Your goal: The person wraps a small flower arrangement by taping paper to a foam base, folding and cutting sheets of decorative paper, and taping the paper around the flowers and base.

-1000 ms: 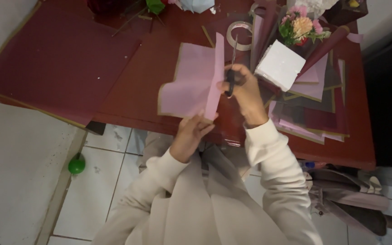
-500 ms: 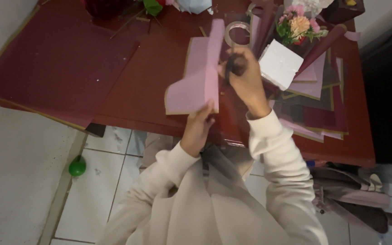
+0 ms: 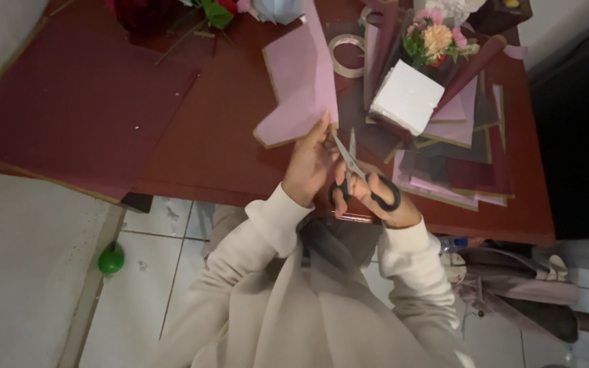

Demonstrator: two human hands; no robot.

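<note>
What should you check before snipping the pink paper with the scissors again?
1. Left hand grips the pink paper at its lower edge: ok.
2. Right hand has fingers through the black handles of the scissors: ok.
3. Blades open and pointing away from the body: ok.
4. Left fingers clear of the blades: not ok, they sit right beside the tips.
5. Paper between the blades: not ok, the blades are below its edge.
6. Cut line marked on the paper: cannot tell.

Pink paper sheet (image 3: 299,88), black-handled scissors (image 3: 366,178), dark red table (image 3: 219,136), green ball (image 3: 111,259).
</note>
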